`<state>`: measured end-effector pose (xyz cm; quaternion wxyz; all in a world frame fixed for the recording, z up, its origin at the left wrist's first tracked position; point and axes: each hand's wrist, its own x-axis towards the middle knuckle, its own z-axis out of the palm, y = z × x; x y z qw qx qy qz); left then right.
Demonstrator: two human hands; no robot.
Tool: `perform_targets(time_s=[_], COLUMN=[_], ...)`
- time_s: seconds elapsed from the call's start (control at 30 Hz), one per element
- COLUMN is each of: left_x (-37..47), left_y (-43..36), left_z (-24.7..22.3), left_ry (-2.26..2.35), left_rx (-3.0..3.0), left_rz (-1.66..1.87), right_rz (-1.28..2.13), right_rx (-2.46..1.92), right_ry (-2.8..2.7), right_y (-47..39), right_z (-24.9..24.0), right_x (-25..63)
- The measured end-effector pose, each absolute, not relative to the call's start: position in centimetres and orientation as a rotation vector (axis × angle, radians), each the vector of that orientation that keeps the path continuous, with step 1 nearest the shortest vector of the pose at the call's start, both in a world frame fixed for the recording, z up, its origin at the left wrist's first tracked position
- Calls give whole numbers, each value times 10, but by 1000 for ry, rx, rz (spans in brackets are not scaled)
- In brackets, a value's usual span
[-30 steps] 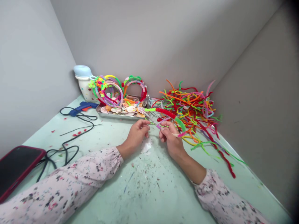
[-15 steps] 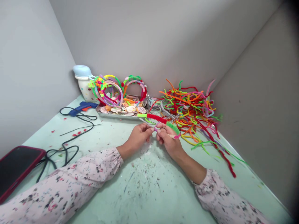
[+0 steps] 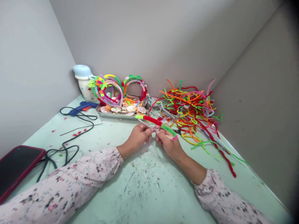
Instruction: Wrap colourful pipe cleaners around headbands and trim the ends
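Note:
Between my hands is a headband (image 3: pixel 151 120) wrapped in yellow-green, red, green and pink fuzzy stem, its curve rising over my right hand. My left hand (image 3: pixel 139 137) is closed in a pinch at the headband's bare, pale end, close to a bit of purple stem (image 3: pixel 154 129). My right hand (image 3: pixel 167 141) is closed around the headband's lower part, fingertips almost touching the left ones. Exactly where each fingertip grips is too small to make out.
Behind my hands a metal tray (image 3: pixel 119 116) holds shells and finished-looking wrapped headbands (image 3: pixel 112 93). Tangled fuzzy stems (image 3: pixel 189 102) lie at the right. A blue glue gun (image 3: pixel 83 107), its black cord, a white cup (image 3: pixel 86 87) and a phone (image 3: pixel 20 165) are at the left.
The headband has tilted and shifted slightly left, its coloured curve now lying flatter over my right hand. Both hands have stayed nearly in place.

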<state>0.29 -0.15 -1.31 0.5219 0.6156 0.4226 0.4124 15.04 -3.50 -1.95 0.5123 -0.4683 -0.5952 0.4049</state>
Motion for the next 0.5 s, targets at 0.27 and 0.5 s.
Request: perform_targets(time_s=[0.27,0.5], left_x=[3,2], left_y=[-3,-5], left_z=[-12,-10], left_ry=[1043,1048], left_rx=[1473,1469], left_rz=[936,913], right_rz=[987,1043], right_rx=[-1106,-1088], right_ry=[-1437,-1432], right_y=[-36,-33], right_z=[-17,-25], right_x=[150,151])
